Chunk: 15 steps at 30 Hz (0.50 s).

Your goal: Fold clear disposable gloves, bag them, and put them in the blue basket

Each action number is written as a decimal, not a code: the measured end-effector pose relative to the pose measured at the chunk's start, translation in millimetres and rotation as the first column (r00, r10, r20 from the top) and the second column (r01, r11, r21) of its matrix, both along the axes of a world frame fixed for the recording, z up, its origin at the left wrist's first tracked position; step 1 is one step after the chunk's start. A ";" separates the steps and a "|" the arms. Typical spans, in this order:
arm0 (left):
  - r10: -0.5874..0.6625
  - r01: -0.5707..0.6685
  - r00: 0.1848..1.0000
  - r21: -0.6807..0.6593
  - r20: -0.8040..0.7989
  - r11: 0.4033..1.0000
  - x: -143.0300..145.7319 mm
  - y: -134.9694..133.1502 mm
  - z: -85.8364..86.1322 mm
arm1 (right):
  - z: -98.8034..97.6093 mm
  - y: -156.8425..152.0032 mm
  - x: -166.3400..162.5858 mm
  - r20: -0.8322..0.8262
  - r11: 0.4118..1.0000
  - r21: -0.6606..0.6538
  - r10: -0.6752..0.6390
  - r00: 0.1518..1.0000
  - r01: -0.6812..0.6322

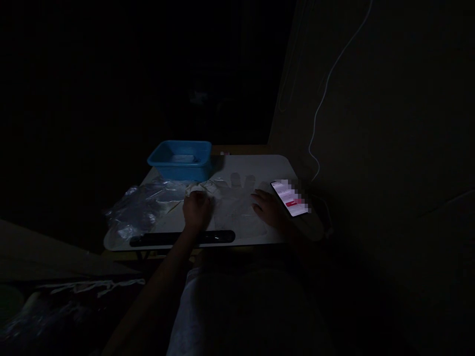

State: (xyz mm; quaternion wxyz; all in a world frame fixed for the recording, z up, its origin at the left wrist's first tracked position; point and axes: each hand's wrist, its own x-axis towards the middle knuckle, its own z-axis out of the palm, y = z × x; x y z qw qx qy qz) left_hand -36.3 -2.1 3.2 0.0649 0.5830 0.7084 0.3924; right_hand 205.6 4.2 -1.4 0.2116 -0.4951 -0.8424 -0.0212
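Observation:
In dim light, my left hand (196, 210) is over the middle of a small white table (256, 163) with its fingers curled in. Pale crumpled material (202, 188) shows at its fingertips; I cannot make out exactly what the hand holds. My right hand (269, 207) lies low over the tabletop to the right, palm down, fingers stretched out and apart. A thin, pale, wrinkled sheet (233, 207) appears spread flat between the hands. Crumpled clear plastic (137, 210) lies to the left of my left hand. Just right of my right hand is a lit smartphone (289, 198).
A blue plastic basin (183, 170) with something pale inside stands at the table's back left. A dark slot or strip (156, 239) runs along the front edge under my left forearm. A white cable (326, 84) hangs on the right. Surroundings are mostly dark.

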 end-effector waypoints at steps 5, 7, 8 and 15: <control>0.046 -0.098 0.918 -0.113 -0.394 0.989 6.6 -11.7 13.3 | 1.3 -1.1 0.2 0.005 1.000 0.000 -0.003 1.000 0.003; 0.052 -0.111 0.911 -0.123 -0.409 0.986 8.0 -12.4 14.2 | 1.2 -1.2 0.6 0.004 1.000 -0.004 -0.006 1.000 0.006; 0.049 -0.105 0.916 -0.122 -0.398 0.987 7.8 -11.8 13.3 | 1.0 -1.1 0.9 0.002 1.000 -0.005 -0.004 1.000 0.004; -0.070 0.069 0.997 0.044 0.013 0.997 -2.6 -1.7 -2.9 | -1.9 0.0 2.6 -0.019 1.000 0.009 0.017 1.000 -0.017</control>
